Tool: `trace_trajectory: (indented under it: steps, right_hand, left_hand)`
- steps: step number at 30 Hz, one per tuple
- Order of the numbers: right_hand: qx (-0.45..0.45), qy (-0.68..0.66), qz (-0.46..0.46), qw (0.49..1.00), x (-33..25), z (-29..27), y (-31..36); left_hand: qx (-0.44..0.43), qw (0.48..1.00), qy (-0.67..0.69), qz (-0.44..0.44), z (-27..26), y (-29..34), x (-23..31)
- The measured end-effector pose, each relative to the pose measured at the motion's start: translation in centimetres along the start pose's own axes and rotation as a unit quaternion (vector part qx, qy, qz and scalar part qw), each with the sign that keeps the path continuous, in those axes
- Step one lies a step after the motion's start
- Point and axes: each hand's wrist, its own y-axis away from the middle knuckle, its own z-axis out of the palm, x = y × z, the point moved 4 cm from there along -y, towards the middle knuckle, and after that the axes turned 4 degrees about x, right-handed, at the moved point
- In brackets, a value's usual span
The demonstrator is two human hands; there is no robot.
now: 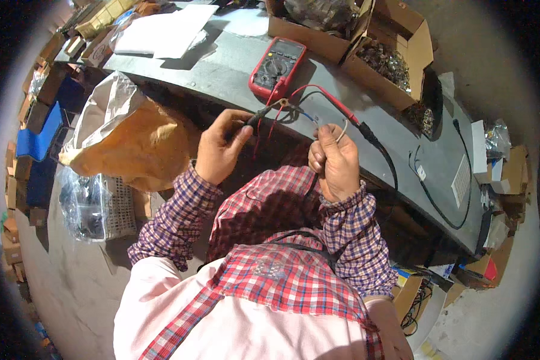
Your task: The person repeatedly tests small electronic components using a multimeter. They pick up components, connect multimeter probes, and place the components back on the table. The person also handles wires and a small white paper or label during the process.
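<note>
My left hand (219,144) is closed, thumb and fingers pinching a slim black cable end (257,116). Beyond its tip are a copper-coloured ring terminal (284,102) and a short blue wire (305,114). My right hand (336,159) grips a thin white wire (344,131), which curves up past the thumb. Just past both hands, a red multimeter (277,67) rests on the grey bench (222,75), with red leads running from it. A red test probe (339,105) lies at the bench edge, joined to a black cable (381,147). Dark shadow hides part of the leads.
Open cardboard boxes (417,39) of small metal parts stand at the back right. White sheets (162,33) lie at the back left. Near my left arm are a tan sack (135,138) and a white plastic crate (120,207). Another black cable (435,210) curls across the right bench.
</note>
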Motion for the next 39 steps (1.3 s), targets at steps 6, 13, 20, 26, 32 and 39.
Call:
trace_trajectory:
  steps: [6, 13, 20, 26, 32, 39]
  right_hand:
    - [0.008, 0.012, -0.009, 1.0, -0.1, 0.3, 0.3]
    - [-0.017, 0.023, 0.017, 0.999, 0.4, 0.0, 0.3]
    - [-0.015, 0.024, 0.034, 0.999, 0.3, 0.6, 0.6]
    - [-0.026, 0.019, 0.038, 0.999, 0.5, 0.6, 0.7]
    - [-0.026, 0.036, 0.039, 0.998, 0.5, 1.0, 0.4]
    - [-0.04, 0.021, 0.06, 0.997, 1.4, 0.7, 0.0]
  left_hand:
    - [-0.012, 0.992, 0.106, -0.059, 1.2, 1.4, -0.6]
    - [-0.015, 0.986, 0.148, -0.075, 1.5, 1.8, -0.3]
    - [0.007, 0.986, 0.149, -0.073, 1.1, 2.1, 0.0]
    - [0.01, 0.986, 0.164, -0.039, 0.6, 2.4, 0.1]
    - [0.02, 0.98, 0.178, -0.085, 0.3, 2.7, -0.4]
    - [0.044, 0.987, 0.144, -0.064, 0.4, 2.4, -0.5]
